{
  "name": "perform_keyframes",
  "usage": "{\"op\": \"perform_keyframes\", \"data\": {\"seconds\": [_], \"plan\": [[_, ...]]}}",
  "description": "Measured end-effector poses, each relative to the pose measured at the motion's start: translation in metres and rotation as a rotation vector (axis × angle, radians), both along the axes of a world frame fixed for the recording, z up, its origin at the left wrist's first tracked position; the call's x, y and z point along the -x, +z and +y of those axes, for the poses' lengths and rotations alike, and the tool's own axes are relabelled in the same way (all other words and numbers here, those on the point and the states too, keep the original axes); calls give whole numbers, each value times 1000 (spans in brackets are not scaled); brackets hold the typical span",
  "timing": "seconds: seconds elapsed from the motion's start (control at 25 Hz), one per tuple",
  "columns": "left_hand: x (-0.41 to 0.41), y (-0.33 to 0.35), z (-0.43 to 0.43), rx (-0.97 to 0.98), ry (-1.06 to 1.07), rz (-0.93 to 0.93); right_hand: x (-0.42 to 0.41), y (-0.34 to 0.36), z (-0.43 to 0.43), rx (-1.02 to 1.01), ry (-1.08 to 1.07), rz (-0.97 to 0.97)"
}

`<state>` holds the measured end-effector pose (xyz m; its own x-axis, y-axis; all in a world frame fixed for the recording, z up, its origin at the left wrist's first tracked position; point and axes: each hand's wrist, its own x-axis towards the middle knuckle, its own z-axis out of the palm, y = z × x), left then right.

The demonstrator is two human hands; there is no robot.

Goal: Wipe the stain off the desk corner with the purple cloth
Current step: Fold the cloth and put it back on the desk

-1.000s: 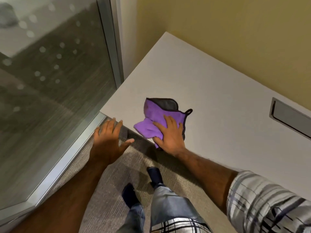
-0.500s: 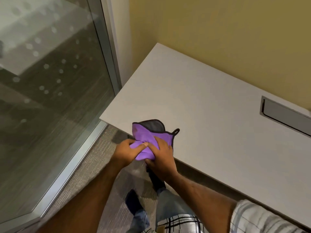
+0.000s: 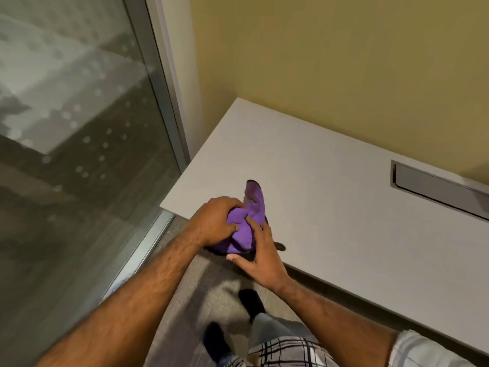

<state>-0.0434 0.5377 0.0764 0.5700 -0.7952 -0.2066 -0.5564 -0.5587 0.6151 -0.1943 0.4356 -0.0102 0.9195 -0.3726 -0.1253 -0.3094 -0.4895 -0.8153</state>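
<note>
We see the purple cloth (image 3: 244,226) bunched up between both hands at the near edge of the counter (image 3: 330,197), close to its corner at about 9 o'clock from the bundle. One dark-edged end of the cloth sticks up toward 12 o'clock, and its lower folds hang at the counter's rim; we cannot tell how much of it rests on the surface.

Our left hand (image 3: 215,221) comes in from 7 o'clock with the forearm bare, its fingers curled over the left side of the cloth and gripping it. Our right hand (image 3: 260,256) comes in from 4 o'clock, palm toward the bundle, fingers spread and laid against its right side, the thumb pointing toward 9 o'clock beneath it. The two hands nearly meet across the purple folds.

We cannot make out any stain on the pale counter. At 3 o'clock from the cloth, well apart, a recessed grey cable tray (image 3: 436,189) sits in the counter top near the yellow wall (image 3: 330,62). At 9 o'clock a glass panel (image 3: 74,154) in a metal frame stands just beside the counter's corner. Below the hands, at 6 o'clock, dark shoes (image 3: 250,304) stand on grey carpet (image 3: 185,300), and a plaid sleeve (image 3: 428,350) shows at 5 o'clock.
</note>
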Motion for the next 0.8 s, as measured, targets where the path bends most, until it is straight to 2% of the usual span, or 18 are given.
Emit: {"op": "perform_keyframes", "data": {"seconds": [0.16,0.32,0.44,0.6,0.8], "plan": [[-8,47,-23,-5,-124,-245,-2,30,-29,90,-133,-48],[-18,94,-50,40,-227,-423,-5,69,-66,344,-497,-99],[-21,111,-63,58,-321,-537,-10,92,-93,385,-425,-153],[-18,131,-85,147,-422,-589,-5,122,-128,396,-207,-17],[-27,139,-119,327,-338,-502,26,148,-176,164,-326,-3]]}}
